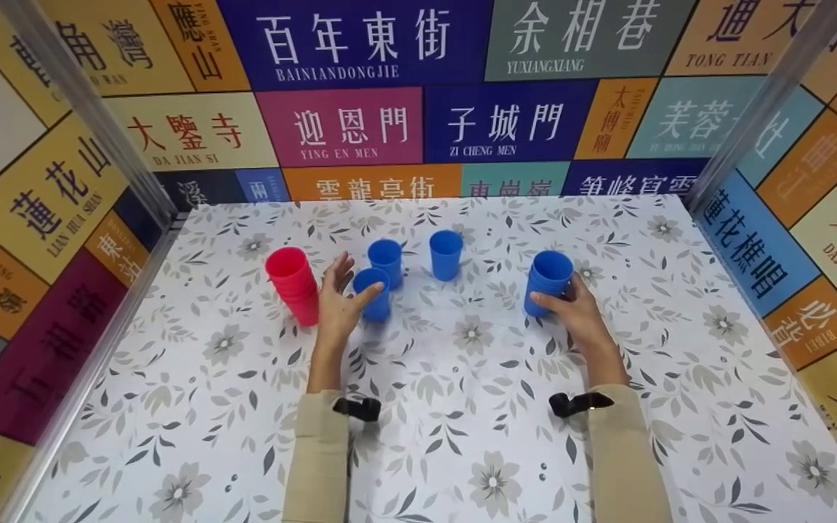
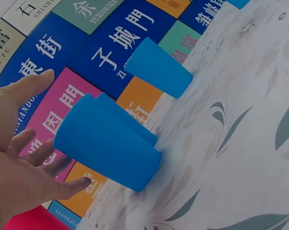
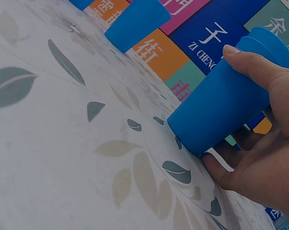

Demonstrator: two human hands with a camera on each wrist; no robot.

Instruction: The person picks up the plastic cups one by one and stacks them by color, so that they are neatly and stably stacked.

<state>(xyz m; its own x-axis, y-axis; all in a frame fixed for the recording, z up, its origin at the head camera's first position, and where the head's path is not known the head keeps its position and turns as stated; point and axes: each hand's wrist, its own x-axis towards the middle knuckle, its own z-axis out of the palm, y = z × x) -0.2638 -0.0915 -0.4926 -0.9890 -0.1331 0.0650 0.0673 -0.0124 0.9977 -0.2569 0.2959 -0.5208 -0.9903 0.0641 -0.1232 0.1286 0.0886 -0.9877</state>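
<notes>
The left hand [image 1: 337, 305], spread wide, was just left of the upright blue near cup [image 1: 376, 309]; the right hand [image 1: 576, 303], well apart on its other side, gripped a blue stack [image 1: 551, 269]. Behind the near cup stood another blue cup [image 1: 387, 258].

head view: bright, even | soft shadows beside sleeves [image 1: 319, 454] | wrist views: dimmer, greyish | tablecloth [image 2: 230, 158] slightly blurred

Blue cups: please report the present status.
Left hand beside nearest single blue cup, not gripping. Right hand grips blue cup stack. Possible obstacle: red cup stack, close to left hand.
</notes>
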